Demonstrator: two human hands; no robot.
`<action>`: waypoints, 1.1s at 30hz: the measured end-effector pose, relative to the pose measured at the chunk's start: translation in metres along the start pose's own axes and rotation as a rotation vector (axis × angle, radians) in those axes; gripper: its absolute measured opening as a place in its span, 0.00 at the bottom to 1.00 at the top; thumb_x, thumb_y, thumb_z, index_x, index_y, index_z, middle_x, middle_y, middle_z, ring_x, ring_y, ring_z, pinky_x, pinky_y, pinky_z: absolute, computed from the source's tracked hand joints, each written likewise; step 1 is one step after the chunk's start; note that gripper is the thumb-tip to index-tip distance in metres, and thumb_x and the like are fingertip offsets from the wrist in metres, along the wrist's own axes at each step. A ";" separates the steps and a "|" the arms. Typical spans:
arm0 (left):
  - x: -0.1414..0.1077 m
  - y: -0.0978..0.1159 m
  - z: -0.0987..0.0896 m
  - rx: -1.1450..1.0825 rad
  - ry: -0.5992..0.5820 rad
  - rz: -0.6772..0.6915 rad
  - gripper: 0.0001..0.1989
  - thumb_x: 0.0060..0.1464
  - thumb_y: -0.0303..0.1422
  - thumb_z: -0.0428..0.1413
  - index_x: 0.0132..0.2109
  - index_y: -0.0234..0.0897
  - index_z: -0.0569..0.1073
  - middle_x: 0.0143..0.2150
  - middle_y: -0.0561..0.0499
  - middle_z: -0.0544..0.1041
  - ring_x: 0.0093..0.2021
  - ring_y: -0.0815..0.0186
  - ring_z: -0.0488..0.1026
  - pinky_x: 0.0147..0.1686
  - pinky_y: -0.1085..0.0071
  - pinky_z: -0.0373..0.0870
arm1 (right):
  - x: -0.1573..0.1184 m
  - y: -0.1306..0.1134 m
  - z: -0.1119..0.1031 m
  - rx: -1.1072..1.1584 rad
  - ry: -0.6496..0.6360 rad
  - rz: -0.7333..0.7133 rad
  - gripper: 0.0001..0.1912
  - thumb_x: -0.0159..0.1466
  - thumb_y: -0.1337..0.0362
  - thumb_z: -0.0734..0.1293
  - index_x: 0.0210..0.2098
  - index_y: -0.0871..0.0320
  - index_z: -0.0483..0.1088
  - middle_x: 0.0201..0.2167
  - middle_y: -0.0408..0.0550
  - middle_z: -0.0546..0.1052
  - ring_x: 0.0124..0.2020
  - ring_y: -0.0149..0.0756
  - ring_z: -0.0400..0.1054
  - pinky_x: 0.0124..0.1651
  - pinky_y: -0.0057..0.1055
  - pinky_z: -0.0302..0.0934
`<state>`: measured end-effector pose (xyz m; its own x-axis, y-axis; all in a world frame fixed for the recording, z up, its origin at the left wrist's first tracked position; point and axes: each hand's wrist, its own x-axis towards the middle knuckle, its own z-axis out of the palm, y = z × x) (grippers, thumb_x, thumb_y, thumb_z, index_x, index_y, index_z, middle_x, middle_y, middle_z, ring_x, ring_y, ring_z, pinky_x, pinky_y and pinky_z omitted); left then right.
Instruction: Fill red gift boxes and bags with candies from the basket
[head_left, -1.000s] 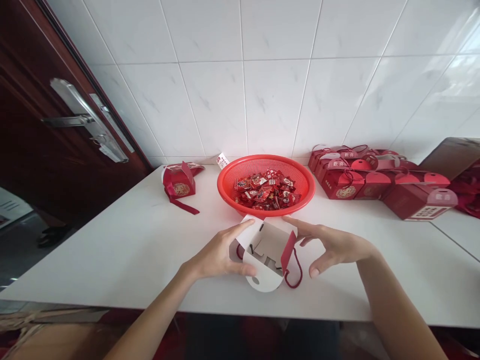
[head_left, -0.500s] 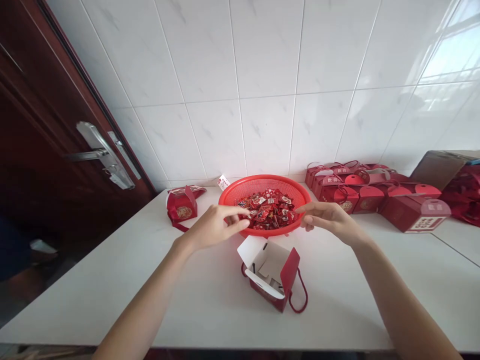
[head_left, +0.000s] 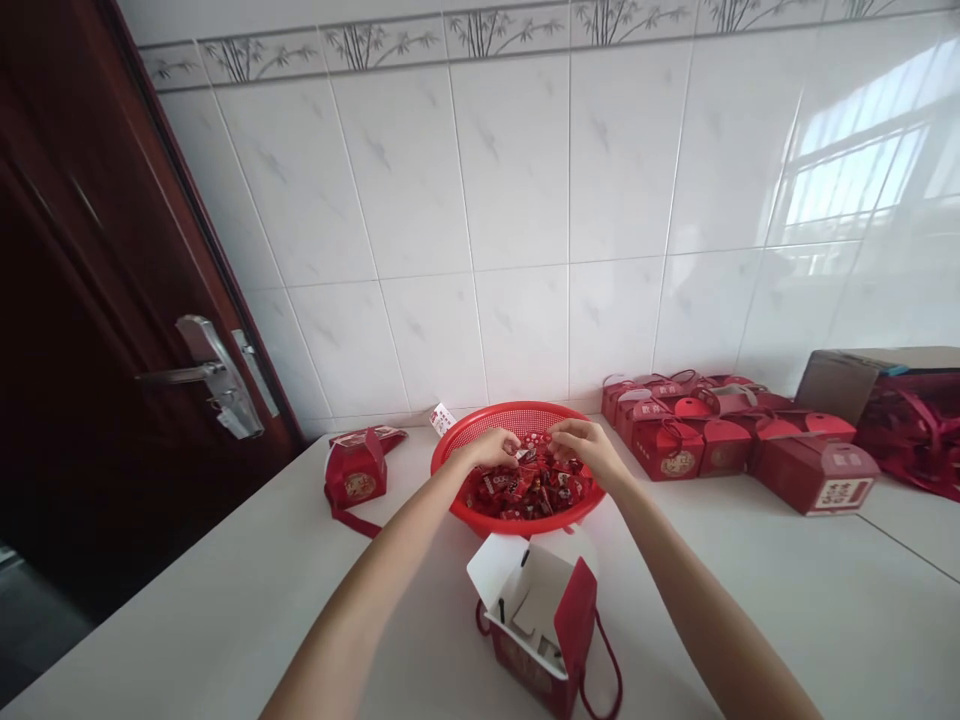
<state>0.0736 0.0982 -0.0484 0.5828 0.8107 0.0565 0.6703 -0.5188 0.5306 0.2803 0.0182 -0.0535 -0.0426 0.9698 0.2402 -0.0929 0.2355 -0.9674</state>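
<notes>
A red mesh basket [head_left: 491,520] holds a heap of small red wrapped packets [head_left: 529,490]. Over the left part of the heap is my left hand [head_left: 495,447], its fingers curled at the packets; whatever they pinch is too small to make out. My right hand [head_left: 585,445] reaches over the back right of the heap, fingers bent and apart, with nothing visible in it. In front of the basket stands an open red box [head_left: 525,650] with white inside, its flaps raised and a dark red cord handle hanging at its right side.
A small red box [head_left: 360,475] with a ribbon sits at the left. Several closed red boxes [head_left: 679,450] are grouped at the right, beside a cardboard box [head_left: 836,395] and dark red bags [head_left: 915,430]. Behind the white table [head_left: 247,610] is a tiled wall; a door stands left.
Both hands have moved inward and forward, from the basket's sides to over the packets. The view has tilted up, so the table things appear lower.
</notes>
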 end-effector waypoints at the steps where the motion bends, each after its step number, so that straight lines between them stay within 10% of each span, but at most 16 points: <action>1: -0.001 0.000 -0.001 -0.009 0.026 -0.008 0.15 0.42 0.29 0.65 0.41 0.40 0.77 0.36 0.53 0.81 0.38 0.61 0.78 0.38 0.70 0.73 | 0.000 0.002 0.000 0.002 0.010 0.022 0.12 0.52 0.56 0.74 0.29 0.58 0.74 0.23 0.45 0.78 0.25 0.34 0.70 0.32 0.32 0.66; 8: -0.016 0.021 -0.002 -0.202 0.286 0.132 0.26 0.45 0.22 0.62 0.54 0.37 0.74 0.57 0.44 0.77 0.58 0.58 0.73 0.59 0.63 0.68 | 0.002 0.003 0.001 -0.044 0.008 0.129 0.16 0.54 0.55 0.76 0.35 0.59 0.74 0.30 0.47 0.79 0.30 0.35 0.74 0.31 0.29 0.66; 20: -0.011 0.030 0.013 -0.770 0.321 0.149 0.19 0.47 0.36 0.66 0.47 0.35 0.78 0.50 0.42 0.81 0.51 0.55 0.77 0.52 0.58 0.74 | 0.004 0.003 -0.003 0.110 -0.181 0.117 0.23 0.44 0.50 0.81 0.27 0.58 0.73 0.25 0.41 0.77 0.28 0.33 0.74 0.39 0.31 0.70; 33: -0.015 0.029 0.015 -0.744 0.323 0.181 0.24 0.44 0.43 0.69 0.45 0.34 0.78 0.44 0.43 0.82 0.45 0.58 0.79 0.44 0.64 0.77 | 0.003 0.000 -0.001 0.133 -0.179 0.164 0.23 0.52 0.44 0.76 0.24 0.58 0.73 0.23 0.41 0.73 0.29 0.32 0.72 0.38 0.31 0.70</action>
<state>0.0915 0.0669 -0.0464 0.4161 0.8287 0.3743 0.0336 -0.4254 0.9044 0.2815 0.0211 -0.0525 -0.2423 0.9647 0.1033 -0.1996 0.0546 -0.9784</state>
